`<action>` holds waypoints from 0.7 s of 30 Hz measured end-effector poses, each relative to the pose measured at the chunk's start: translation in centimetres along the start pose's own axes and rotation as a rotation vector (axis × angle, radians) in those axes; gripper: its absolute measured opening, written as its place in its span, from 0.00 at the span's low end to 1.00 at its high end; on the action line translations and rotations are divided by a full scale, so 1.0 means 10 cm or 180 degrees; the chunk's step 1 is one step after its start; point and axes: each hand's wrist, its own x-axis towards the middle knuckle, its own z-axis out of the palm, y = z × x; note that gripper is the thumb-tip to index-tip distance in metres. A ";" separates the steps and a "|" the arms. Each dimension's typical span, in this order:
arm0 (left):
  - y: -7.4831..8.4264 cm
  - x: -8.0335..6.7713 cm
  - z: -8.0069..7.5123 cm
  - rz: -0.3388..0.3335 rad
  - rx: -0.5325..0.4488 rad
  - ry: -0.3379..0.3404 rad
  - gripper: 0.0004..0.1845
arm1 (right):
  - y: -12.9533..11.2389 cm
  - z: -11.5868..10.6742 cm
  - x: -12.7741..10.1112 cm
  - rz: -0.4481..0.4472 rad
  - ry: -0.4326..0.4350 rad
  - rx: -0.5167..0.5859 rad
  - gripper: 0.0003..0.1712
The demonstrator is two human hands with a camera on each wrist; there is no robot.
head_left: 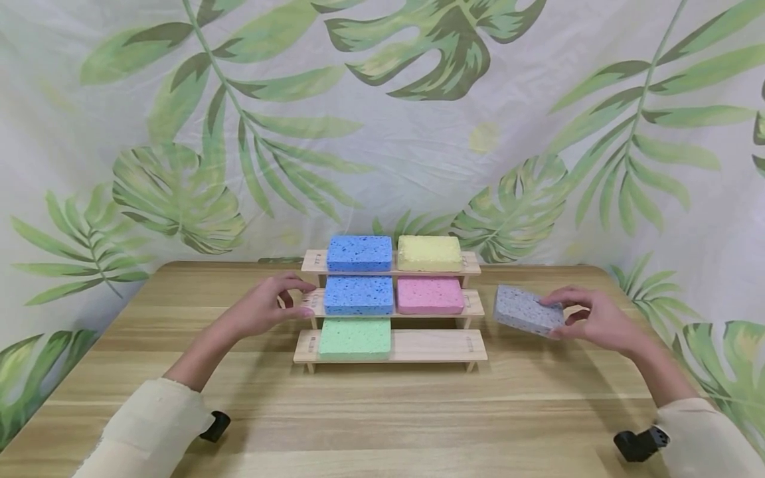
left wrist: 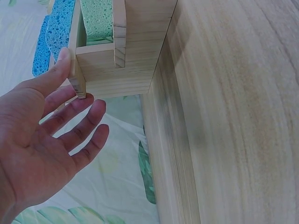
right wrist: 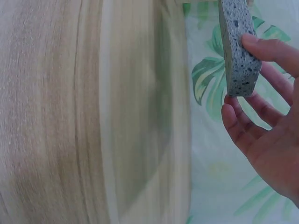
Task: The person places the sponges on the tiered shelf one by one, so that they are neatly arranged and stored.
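Observation:
A three-tier wooden rack (head_left: 436,345) stands mid-table. Its top shelf holds a blue sponge (head_left: 359,253) and a yellow sponge (head_left: 429,253). On the middle shelf lie another blue sponge (head_left: 358,295) and a pink sponge (head_left: 429,295). A green sponge (head_left: 355,338) lies on the left of the bottom shelf, whose right half is bare. My left hand (head_left: 301,299) touches the left end of the middle shelf with straight fingers; its thumb rests on the rack (left wrist: 121,70). My right hand (head_left: 552,315) pinches a grey speckled sponge (head_left: 526,309) just right of the rack, tilted above the table.
The wooden table (head_left: 382,411) has bare room in front of the rack and to both sides. A leaf-print cloth (head_left: 382,133) hangs behind and drapes past the table's edges. Black wrist-camera mounts (head_left: 639,443) show at both sleeves.

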 end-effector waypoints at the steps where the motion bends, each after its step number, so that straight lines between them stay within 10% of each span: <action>1: 0.00 0.00 0.00 -0.0003 0.0003 0.0001 0.25 | -0.01 0.00 0.00 -0.0051 -0.0017 0.0021 0.25; 21: 0.00 -0.01 0.00 -0.0011 0.0009 0.0012 0.25 | -0.41 0.13 -0.07 -0.0736 -0.0279 -0.0055 0.29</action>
